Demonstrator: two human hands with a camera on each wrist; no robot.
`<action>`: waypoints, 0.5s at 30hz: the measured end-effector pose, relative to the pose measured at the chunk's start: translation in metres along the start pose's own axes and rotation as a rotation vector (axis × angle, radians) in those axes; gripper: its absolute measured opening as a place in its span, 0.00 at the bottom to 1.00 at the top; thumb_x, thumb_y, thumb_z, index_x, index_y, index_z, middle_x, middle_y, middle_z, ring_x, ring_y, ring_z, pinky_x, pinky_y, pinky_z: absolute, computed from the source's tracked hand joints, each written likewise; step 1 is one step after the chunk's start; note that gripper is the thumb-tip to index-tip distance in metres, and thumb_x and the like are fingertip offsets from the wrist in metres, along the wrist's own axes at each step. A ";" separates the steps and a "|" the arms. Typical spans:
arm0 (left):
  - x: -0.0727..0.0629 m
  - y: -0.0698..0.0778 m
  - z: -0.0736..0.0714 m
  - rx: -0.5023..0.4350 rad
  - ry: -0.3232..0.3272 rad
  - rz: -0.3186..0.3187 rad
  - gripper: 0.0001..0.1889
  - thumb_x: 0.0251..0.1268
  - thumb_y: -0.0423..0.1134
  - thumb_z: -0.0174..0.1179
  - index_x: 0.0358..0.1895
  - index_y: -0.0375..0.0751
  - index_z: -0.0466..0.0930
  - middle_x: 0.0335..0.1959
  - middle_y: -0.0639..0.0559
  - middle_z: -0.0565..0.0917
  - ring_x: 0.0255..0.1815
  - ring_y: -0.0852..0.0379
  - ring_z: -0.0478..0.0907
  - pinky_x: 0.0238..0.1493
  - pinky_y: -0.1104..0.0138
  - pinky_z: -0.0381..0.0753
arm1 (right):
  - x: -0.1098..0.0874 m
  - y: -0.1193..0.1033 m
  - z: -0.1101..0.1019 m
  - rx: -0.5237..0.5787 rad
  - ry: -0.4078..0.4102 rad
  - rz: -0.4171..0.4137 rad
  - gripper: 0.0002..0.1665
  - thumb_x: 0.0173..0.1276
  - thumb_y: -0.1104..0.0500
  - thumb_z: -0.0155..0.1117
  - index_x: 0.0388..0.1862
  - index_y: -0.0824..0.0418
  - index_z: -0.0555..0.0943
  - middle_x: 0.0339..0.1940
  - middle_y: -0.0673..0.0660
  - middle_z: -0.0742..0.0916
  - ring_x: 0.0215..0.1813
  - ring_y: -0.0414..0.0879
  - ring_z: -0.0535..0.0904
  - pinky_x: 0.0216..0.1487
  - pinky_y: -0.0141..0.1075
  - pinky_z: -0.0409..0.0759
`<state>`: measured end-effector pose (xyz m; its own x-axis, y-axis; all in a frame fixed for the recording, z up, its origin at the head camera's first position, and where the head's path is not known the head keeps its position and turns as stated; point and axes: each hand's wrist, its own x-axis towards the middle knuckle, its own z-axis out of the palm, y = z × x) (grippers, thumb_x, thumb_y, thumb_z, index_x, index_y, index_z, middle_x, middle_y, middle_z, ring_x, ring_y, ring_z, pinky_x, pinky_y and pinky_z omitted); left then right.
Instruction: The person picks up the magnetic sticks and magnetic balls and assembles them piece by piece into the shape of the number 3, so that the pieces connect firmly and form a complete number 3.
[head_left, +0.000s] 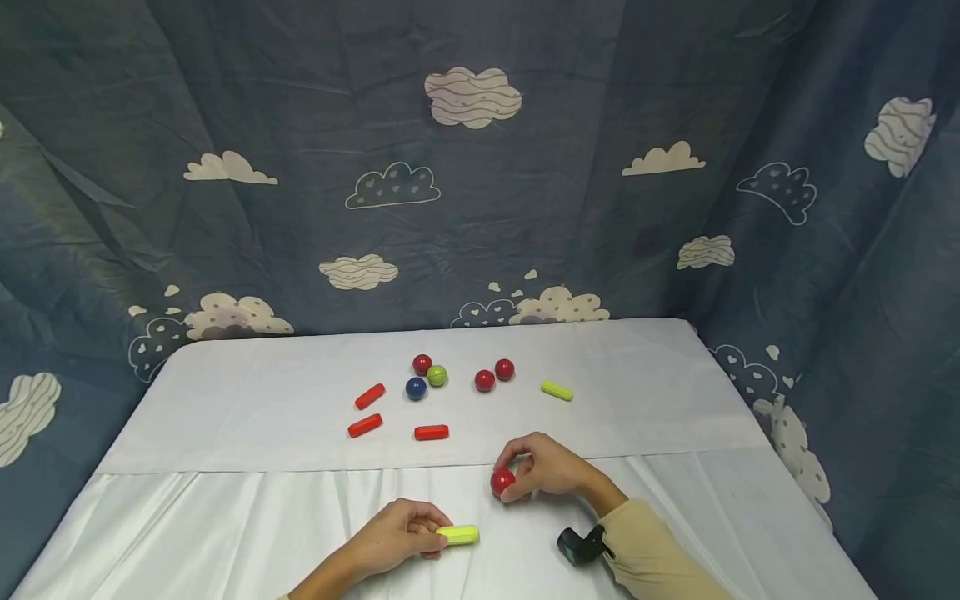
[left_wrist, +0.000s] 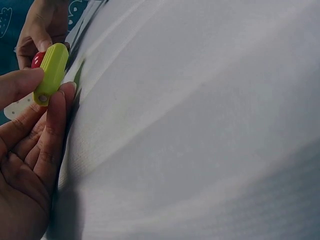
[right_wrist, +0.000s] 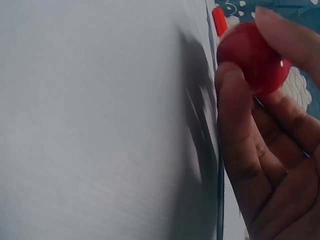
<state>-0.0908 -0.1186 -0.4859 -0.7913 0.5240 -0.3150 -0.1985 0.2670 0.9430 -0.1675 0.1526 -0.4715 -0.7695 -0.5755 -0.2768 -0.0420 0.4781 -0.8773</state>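
My left hand pinches a yellow-green ribbed cylinder between thumb and fingers, near the front of the white cloth. In the left wrist view, a small round greyish spot shows on the near end of this cylinder. To the right and a little farther back, my right hand holds a glossy red ball. The right wrist view shows thumb and fingertips against opposite sides of that ball. The two held pieces are apart in the head view.
Farther back lie several red cylinders, two red balls side by side, and another yellow-green cylinder. A blue ball, a green ball and a red ball sit clustered. A dark cloud-patterned curtain surrounds the table.
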 end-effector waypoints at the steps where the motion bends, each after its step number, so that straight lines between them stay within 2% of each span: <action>1: 0.000 0.000 0.000 0.002 0.000 -0.002 0.10 0.61 0.33 0.64 0.43 0.31 0.82 0.31 0.51 0.84 0.29 0.59 0.81 0.34 0.71 0.80 | -0.001 -0.001 0.001 -0.005 -0.013 -0.005 0.17 0.50 0.64 0.77 0.39 0.59 0.82 0.24 0.52 0.85 0.20 0.40 0.74 0.26 0.31 0.74; 8: -0.001 0.002 -0.001 0.011 -0.003 0.009 0.10 0.61 0.32 0.64 0.43 0.31 0.82 0.30 0.51 0.83 0.29 0.60 0.81 0.33 0.71 0.80 | -0.005 -0.003 0.008 -0.068 -0.098 -0.037 0.16 0.48 0.66 0.78 0.34 0.56 0.81 0.20 0.50 0.82 0.20 0.38 0.72 0.24 0.28 0.71; 15: 0.000 0.000 0.000 0.008 0.000 0.007 0.10 0.61 0.32 0.64 0.43 0.31 0.82 0.31 0.51 0.83 0.29 0.60 0.81 0.33 0.71 0.80 | -0.008 -0.008 0.016 -0.107 -0.155 -0.078 0.18 0.45 0.67 0.80 0.30 0.55 0.80 0.20 0.50 0.81 0.19 0.36 0.71 0.23 0.26 0.68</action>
<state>-0.0904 -0.1183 -0.4859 -0.7929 0.5258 -0.3081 -0.1880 0.2700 0.9443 -0.1508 0.1429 -0.4686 -0.6545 -0.7048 -0.2738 -0.1715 0.4910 -0.8541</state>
